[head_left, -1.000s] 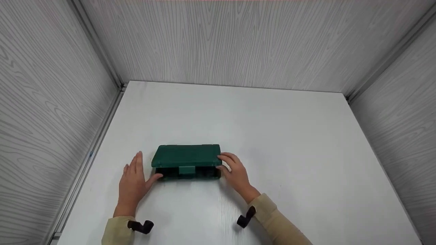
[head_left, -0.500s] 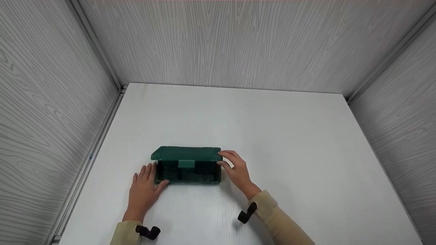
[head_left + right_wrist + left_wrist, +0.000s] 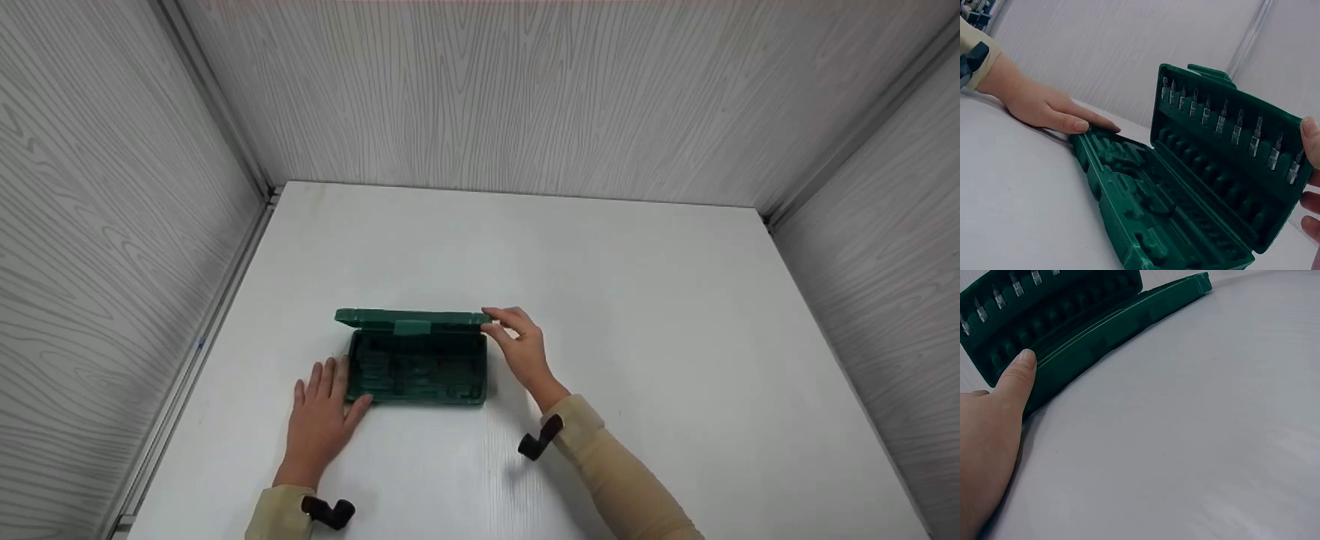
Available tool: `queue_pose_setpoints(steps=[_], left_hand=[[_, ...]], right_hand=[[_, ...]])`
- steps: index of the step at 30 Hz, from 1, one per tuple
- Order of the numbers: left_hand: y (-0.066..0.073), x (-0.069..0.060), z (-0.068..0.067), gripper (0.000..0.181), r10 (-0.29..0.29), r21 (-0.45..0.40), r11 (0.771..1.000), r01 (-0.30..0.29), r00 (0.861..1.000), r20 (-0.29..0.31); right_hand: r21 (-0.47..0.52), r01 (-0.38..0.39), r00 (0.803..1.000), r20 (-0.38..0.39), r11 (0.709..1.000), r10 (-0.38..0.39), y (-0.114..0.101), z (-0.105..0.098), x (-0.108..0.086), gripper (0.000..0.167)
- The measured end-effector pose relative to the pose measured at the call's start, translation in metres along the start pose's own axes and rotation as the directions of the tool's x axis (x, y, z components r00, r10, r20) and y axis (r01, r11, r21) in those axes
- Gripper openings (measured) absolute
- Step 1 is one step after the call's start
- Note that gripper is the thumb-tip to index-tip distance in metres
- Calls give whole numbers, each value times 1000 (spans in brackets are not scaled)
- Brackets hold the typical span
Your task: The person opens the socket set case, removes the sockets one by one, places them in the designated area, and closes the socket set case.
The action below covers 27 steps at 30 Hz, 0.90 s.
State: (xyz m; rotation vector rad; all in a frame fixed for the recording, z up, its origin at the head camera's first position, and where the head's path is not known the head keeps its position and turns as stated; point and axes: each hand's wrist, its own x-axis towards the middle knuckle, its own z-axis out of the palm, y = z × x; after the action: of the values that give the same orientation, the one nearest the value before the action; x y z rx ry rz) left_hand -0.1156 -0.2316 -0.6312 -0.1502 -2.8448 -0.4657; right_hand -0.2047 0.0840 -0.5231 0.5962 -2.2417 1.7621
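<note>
A green plastic screwdriver-bit case (image 3: 420,379) lies on the white table with its lid (image 3: 375,318) raised about upright. A row of metal bits (image 3: 1221,118) sits in the lid, while the moulded base (image 3: 1145,208) shows vacant recesses. My left hand (image 3: 319,424) lies flat at the case's left end, fingers straight along its side and thumb on the front rim. With thumb and fingertips, my right hand (image 3: 525,349) pinches the lid's right edge. In the right wrist view, only part of the right-hand fingers (image 3: 1311,140) shows.
The white table top (image 3: 637,315) extends around the case. Grey wood-grain panels stand at the back (image 3: 480,97), left (image 3: 97,247) and right (image 3: 885,225). A dark wrist-camera mount (image 3: 541,437) juts from the right sleeve.
The lid has swung up and back from nearly closed, carried by my right hand, which has moved away from me. My left hand has shifted right against the case's end.
</note>
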Motion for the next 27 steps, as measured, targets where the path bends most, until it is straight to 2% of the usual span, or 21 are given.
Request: queue_pose_setpoints(steps=[5,10,13,17,20,27], left_hand=[[0,2,0,78,-8,-14,1000,8,1000,-6],[2,1,1,79,-27,-13,1000,28,1000,11],[4,1,0,79,-35,-17,999,35,999,10],[7,3,-1,78,-28,-30,999,28,1000,13],[9,5,0,78,-21,-37,999,22,1000,23],[12,6,3,78,-19,-47,999,20,1000,22]], right_hand=[[70,-85,996,-7,994,86,3,0,18,30],[163,-156,988,12,974,156,12,0,33,31],[218,-199,980,44,956,194,28,0,42,35],[172,-278,959,98,945,264,49,-2,49,46],[101,-310,947,119,945,298,55,-5,50,55],[103,-350,936,87,931,342,70,-10,51,55]])
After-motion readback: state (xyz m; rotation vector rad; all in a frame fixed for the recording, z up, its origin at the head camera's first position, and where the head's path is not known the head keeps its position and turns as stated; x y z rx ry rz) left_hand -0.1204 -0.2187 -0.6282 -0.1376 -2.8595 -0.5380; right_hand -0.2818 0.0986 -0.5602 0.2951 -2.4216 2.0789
